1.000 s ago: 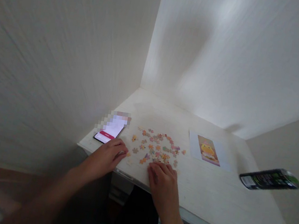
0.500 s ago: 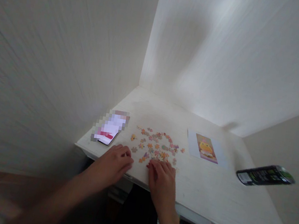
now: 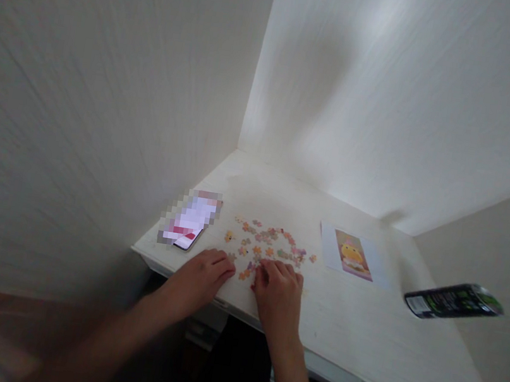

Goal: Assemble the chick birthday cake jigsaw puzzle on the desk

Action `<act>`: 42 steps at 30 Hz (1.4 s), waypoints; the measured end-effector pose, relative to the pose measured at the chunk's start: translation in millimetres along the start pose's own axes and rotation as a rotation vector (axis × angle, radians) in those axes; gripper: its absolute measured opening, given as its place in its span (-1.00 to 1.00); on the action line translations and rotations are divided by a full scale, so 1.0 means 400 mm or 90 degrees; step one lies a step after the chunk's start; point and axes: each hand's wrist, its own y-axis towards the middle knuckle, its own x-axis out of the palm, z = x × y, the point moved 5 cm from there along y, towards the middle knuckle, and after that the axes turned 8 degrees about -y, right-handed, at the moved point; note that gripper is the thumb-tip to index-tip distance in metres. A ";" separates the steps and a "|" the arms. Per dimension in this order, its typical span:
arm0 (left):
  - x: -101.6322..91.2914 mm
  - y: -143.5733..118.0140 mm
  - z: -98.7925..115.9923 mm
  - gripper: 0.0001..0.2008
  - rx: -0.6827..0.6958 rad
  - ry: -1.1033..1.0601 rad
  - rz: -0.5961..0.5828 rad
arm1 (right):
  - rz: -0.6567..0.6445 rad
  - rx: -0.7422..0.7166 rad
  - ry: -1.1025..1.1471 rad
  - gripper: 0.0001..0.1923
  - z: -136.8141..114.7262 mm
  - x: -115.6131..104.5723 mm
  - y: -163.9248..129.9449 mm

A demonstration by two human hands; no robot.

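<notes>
Loose jigsaw puzzle pieces (image 3: 267, 237) in orange, pink, grey-green and purple lie spread on the white desk (image 3: 341, 319). My left hand (image 3: 205, 274) rests by the desk's front edge, left of the pieces, with fingers bent and pressed together. Whatever its fingertips hold, if anything, is hidden. Over the near right part of the pieces, my right hand (image 3: 279, 291) has its fingers curled and thumb drawn in. A tiny reddish spot shows by its thumb, too small to name. Some pieces are covered by this hand.
A lit phone (image 3: 190, 220), partly pixelated, lies at the left. Right of the pieces is a white sheet with a printed picture (image 3: 353, 255) of a yellow figure. A black and green can (image 3: 454, 302) stands at the right. White panels (image 3: 335, 101) enclose the desk.
My right hand has shifted slightly away from me over the pieces, its fingers more curled. My left hand has moved a little to the right, its fingers closer together.
</notes>
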 end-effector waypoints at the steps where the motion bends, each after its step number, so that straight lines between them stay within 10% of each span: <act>1: 0.002 0.000 -0.006 -0.80 -0.007 0.000 0.007 | 0.009 -0.008 -0.004 -0.84 -0.001 0.000 -0.002; 42: 0.039 0.129 0.025 -0.87 0.057 -0.051 -0.032 | 0.039 -0.020 0.200 -0.86 0.081 0.025 -0.033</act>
